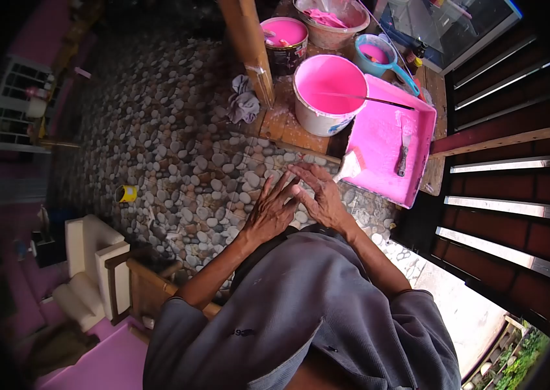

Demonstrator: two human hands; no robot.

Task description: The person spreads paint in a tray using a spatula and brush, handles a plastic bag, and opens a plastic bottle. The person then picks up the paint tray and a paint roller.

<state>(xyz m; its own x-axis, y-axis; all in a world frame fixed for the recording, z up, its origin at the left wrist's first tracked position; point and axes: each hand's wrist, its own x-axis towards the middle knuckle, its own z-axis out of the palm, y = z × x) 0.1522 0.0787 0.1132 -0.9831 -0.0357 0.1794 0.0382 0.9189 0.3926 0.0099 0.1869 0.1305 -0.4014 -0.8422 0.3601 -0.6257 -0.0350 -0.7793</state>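
Your left hand [271, 209] and right hand [322, 195] meet in front of your shirt [275, 299], above the pebbled floor [171, 130]. Fingers on both are stretched out and loosely apart, with the right thumb and fingers against or overlapping the left fingers; exactly where they touch, I cannot tell.

Just beyond your right hand, the paintbrush [352, 165] rests at the near left edge of the pink tray [379, 133]. A scraper [404, 153] lies inside that tray, towards its right side. Left of the tray, the white bucket [314, 112] stands upright on the wooden table [287, 128], pink inside, and a thin stick [389, 103] reaches from it out over the tray.

Behind the bucket you have a dark can [286, 60] and a basin [333, 37], with a blue dipper [384, 65] to their right; all three hold pink. A grey rag [244, 101] sits beside the wooden post [249, 52].
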